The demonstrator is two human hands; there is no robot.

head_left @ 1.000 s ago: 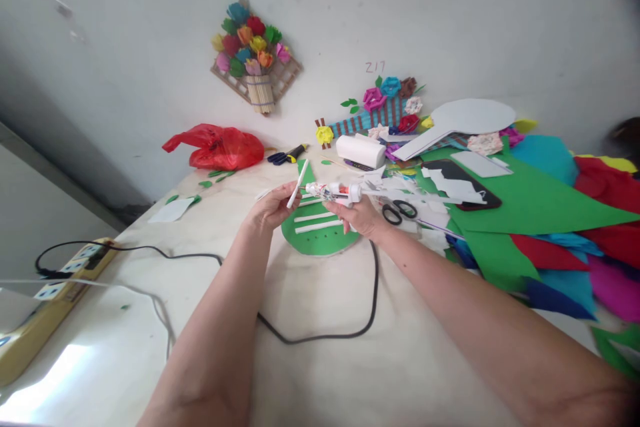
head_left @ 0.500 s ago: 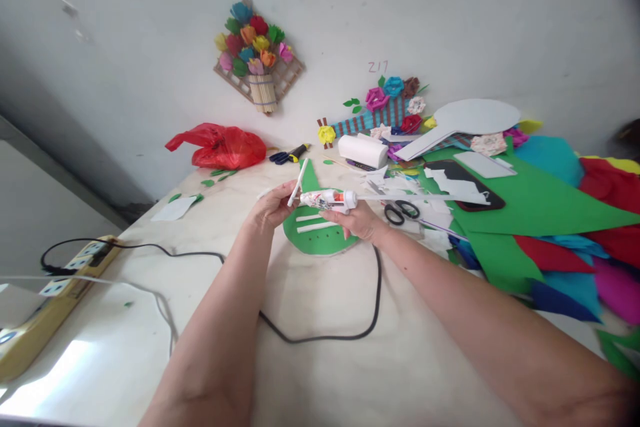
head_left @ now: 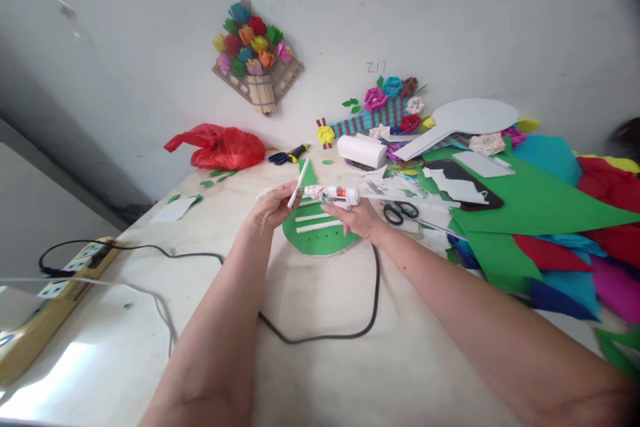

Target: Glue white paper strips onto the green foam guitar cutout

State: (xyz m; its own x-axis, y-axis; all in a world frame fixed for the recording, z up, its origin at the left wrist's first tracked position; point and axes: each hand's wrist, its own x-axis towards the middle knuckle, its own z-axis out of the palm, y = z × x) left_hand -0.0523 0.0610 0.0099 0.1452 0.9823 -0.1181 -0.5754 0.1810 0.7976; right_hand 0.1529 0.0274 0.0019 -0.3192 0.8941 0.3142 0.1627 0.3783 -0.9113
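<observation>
My left hand [head_left: 273, 208] pinches a thin white paper strip [head_left: 299, 182] that stands tilted above the table. My right hand [head_left: 356, 219] grips a small white glue tube [head_left: 331, 194] held sideways, its nozzle pointing left at the strip. Under both hands lies a green paper shape [head_left: 315, 230] with two white strips stuck across it. The tube's tip is close to the strip; contact is too small to tell.
Black scissors [head_left: 399, 211] lie right of my right hand. Sheets of coloured paper [head_left: 540, 203] pile up at the right. A black cable [head_left: 325, 330] loops across the table toward a power strip [head_left: 55, 293] at the left. A red plastic bag [head_left: 220, 147] sits by the wall.
The glue tube shifted slightly left and back right near the strip. Both hands stay in almost the same place.
</observation>
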